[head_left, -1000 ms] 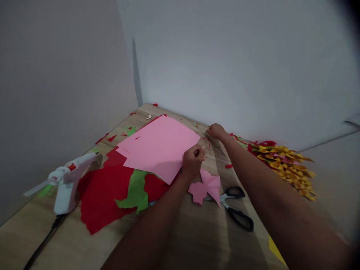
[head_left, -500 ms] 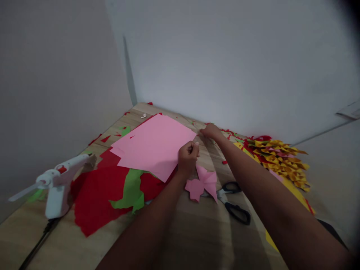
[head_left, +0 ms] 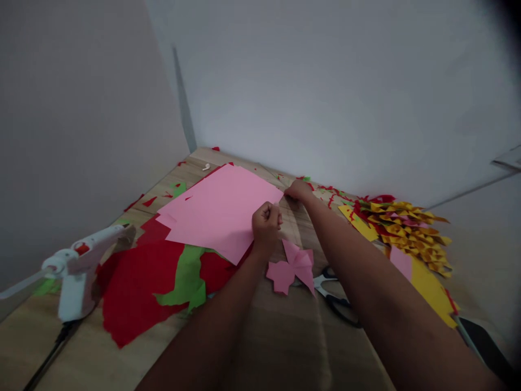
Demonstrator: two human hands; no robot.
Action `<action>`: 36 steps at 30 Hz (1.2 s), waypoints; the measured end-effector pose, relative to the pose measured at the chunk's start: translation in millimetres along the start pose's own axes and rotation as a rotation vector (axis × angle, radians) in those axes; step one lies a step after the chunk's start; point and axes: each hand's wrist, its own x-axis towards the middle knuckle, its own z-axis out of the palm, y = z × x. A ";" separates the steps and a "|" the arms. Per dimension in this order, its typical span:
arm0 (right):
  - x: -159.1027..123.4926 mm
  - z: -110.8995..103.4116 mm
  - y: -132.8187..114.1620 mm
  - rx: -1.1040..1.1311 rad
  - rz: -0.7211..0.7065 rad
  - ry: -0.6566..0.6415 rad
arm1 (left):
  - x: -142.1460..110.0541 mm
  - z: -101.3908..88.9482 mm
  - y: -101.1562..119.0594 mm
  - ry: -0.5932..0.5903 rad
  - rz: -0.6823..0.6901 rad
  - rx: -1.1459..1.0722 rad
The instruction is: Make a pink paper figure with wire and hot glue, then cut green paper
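Note:
My left hand (head_left: pixel 267 222) is curled closed over the right side of a stack of pink paper (head_left: pixel 217 206); whether something small is in its fingers I cannot make out. At the stack's right corner, my right hand (head_left: pixel 298 191) has its fingertips pinched together and pointing left. What they hold, if anything, is hidden. On the wood just nearer than my left hand lie two pink paper cutouts, one blossom-like (head_left: pixel 280 276) and one with pointed petals (head_left: pixel 300 260). Dark-handled scissors (head_left: pixel 331 293) lie partly beneath the cutouts and partly behind my right forearm.
A white glue gun (head_left: pixel 79 271) with a black cord rests at the left. Red paper (head_left: pixel 138 288) and a green piece (head_left: pixel 188 277) lie nearby. Yellow folded paper shapes (head_left: pixel 411 233) are heaped at the right, beside yellow sheets (head_left: pixel 433 288). A white earbud (head_left: pixel 206 166) sits at the back.
Both hands have shifted slightly left in the view, still closed. My right forearm now covers more of the scissors. The camera view has moved a little.

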 end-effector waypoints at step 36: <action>-270.6 -55.3 103.6 0.497 -0.794 0.986 | -99.3 41.7 69.9 -0.287 0.040 -0.006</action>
